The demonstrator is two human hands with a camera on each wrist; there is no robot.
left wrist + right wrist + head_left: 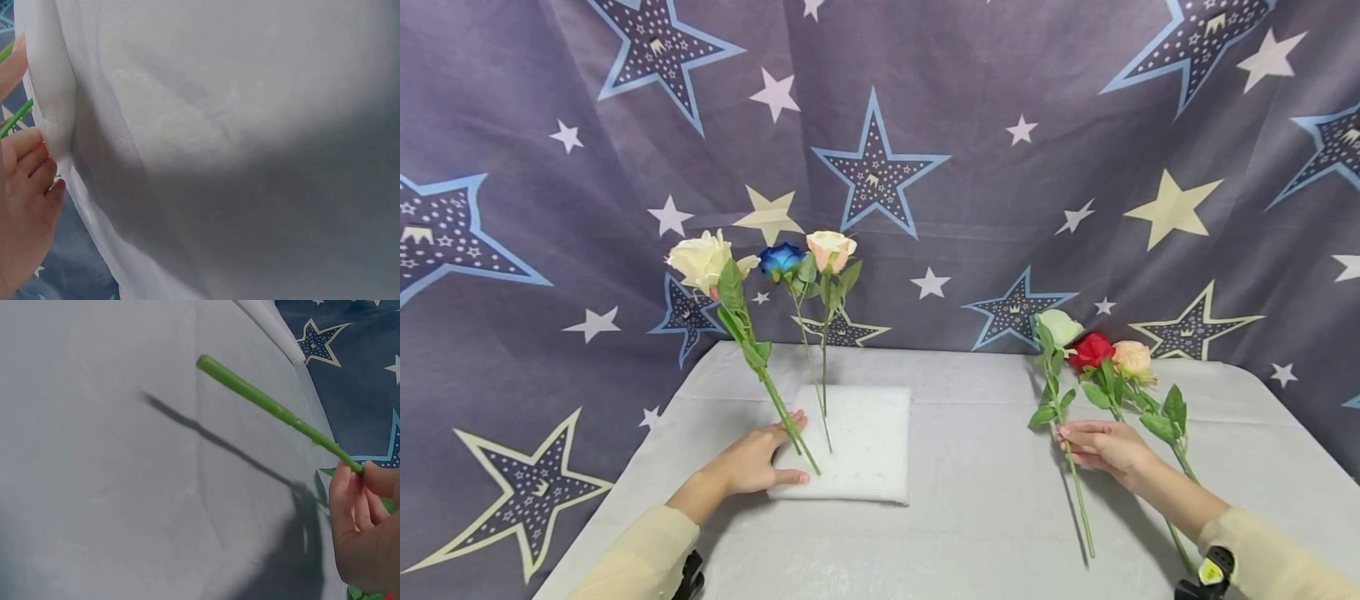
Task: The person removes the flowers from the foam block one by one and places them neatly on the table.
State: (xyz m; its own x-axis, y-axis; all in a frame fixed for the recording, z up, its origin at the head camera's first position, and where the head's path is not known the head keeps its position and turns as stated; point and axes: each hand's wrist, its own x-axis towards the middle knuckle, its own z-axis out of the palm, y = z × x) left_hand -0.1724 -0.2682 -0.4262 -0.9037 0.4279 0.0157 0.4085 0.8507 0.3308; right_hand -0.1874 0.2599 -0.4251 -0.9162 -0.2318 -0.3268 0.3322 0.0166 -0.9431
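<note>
My left hand point(758, 457) rests at the left edge of a white foam block point(868, 450), thumb and fingers spread. A large cream rose point(702, 260) on a thick green stem, a blue rose point(781, 260) and a pale pink-and-cream rose point(831, 250) stand in the foam, the cream one leaning left. My right hand point(1108, 450) pinches the stem of a pale green-white rose point(1060, 327) between thumb and fingers. In the right wrist view the lower end of its green stem point(250, 392) hangs above the tablecloth, casting a shadow.
Beside my right hand a red rose point(1092, 350) and a peach rose point(1132, 358) lie on the grey-white tablecloth point(977, 467), their stems passing by my right forearm. A dark curtain point(925, 100) with stars hangs behind the table.
</note>
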